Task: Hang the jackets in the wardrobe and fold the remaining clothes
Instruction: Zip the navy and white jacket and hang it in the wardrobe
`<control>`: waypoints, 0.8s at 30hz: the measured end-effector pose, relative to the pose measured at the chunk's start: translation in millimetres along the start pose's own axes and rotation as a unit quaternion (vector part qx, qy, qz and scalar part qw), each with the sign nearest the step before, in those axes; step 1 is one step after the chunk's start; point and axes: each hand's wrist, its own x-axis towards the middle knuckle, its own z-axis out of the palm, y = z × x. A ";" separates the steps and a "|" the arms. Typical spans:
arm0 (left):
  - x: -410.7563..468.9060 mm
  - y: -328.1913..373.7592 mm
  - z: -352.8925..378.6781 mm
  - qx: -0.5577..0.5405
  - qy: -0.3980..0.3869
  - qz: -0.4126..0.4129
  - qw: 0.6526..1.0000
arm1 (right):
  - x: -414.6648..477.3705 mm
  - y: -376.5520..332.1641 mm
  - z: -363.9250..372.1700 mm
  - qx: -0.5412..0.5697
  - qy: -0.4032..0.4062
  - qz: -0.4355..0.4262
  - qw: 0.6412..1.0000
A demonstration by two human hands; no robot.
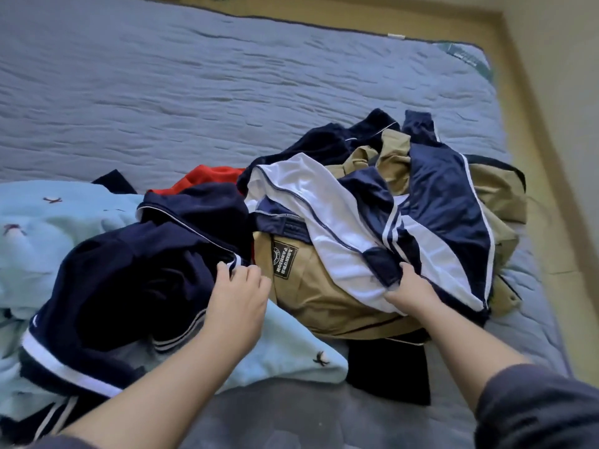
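The track jacket (343, 244), shiny navy with white panels and stripes, lies crumpled on top of the heap on the bed (162, 92). The right grip (410, 286) is closed on its near edge, with the thumb on top of a navy fold and the fingers tucked under the white cloth. The rest of that jacket spreads away from the right grip, beyond it and off to its right.

Directly under this grip and just to its left lies the tan jacket (311, 296). Its dark sewn patch (281, 259) with pale lettering sits between the two grips, nearer the left one. More tan cloth shows beyond the track jacket, on the far side from the right grip; I cannot tell whether it belongs to the same garment. Just behind the right grip, toward the person, a black garment (389, 371) lies flat under the tan hem.

The left grip (238, 303) pinches the white-piped edge of a navy garment (139, 273). This soft dark piece is bunched to the left of that grip and has white bands on its near hem. Under the left wrist and forearm lies a pale blue fleece (291, 351) with small stitched figures, which runs on far to the left. Beyond the left grip, past the navy folds, a red garment (207, 176) peeks out. The bed's blue quilted cover stretches away beyond the whole heap. A dark sleeve (534, 413) covers the right forearm.
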 end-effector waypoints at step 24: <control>118.5 176.5 -92.6 -0.139 -0.007 0.166 0.976 | -20.4 137.2 -25.7 0.094 0.008 -0.407 0.908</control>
